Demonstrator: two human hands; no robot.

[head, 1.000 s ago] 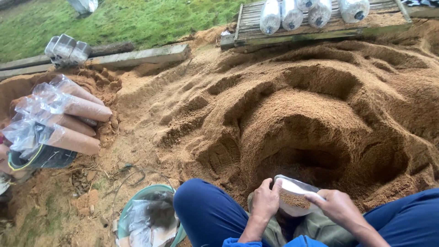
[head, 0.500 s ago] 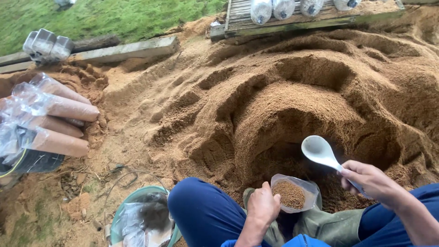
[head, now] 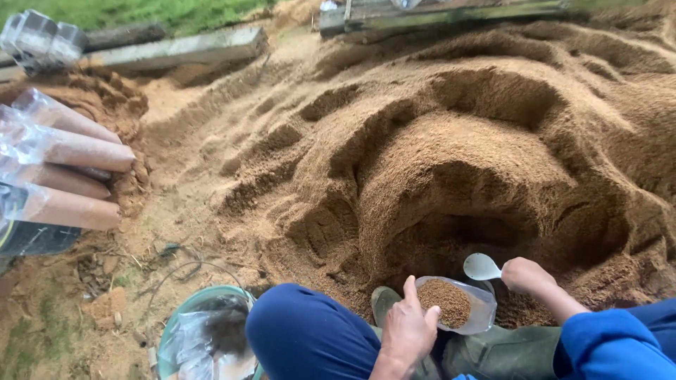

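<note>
- We are holding the bag (head: 454,304), part-filled with sawdust, mouth up, in our left hand (head: 408,331).
- Our right hand (head: 524,274) is gripping the scoop (head: 482,267), bowl pointing left, just above the bag's right rim.
- The sawdust pile (head: 458,162) is lying just ahead.

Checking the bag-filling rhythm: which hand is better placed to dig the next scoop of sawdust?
Probably the right hand: it holds the white spoon beside the sawdust pile, while the left hand grips the open bag.

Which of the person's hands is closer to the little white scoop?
The right. The right hand grips the white scoop by its handle, while the left hand sits lower left of it, holding the clear bag of sawdust.
</note>
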